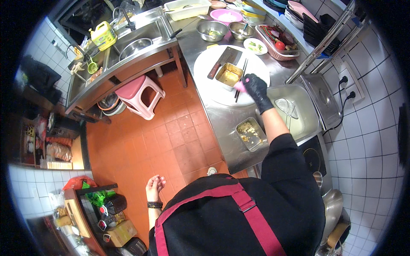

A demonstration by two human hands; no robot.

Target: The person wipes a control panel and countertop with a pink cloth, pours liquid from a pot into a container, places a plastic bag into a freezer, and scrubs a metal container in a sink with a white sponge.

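Note:
My right hand (254, 88), in a black glove, grips a pink item (241, 86), perhaps a cloth, over the edge of a round white cutting board (205, 92). Beside it stands a square metal container (229, 75) with brown residue inside. A cleaver (229, 57) with a wooden handle lies behind that container, and dark chopsticks (244, 68) lie to its right. Nearer me on the steel counter is a metal tray (251, 134) with chopped pale food. My bare left hand (155, 185), with a beaded bracelet at the wrist, hangs over the floor, fingers loosely curled, holding nothing.
A basin (302, 118) with a wire strainer (286, 108) stands on the right. Metal bowls (212, 31), a plate of cut greens (255, 46) and a vegetable basket (278, 54) line the back. Left are a sink (141, 35) and a pink stool (141, 96).

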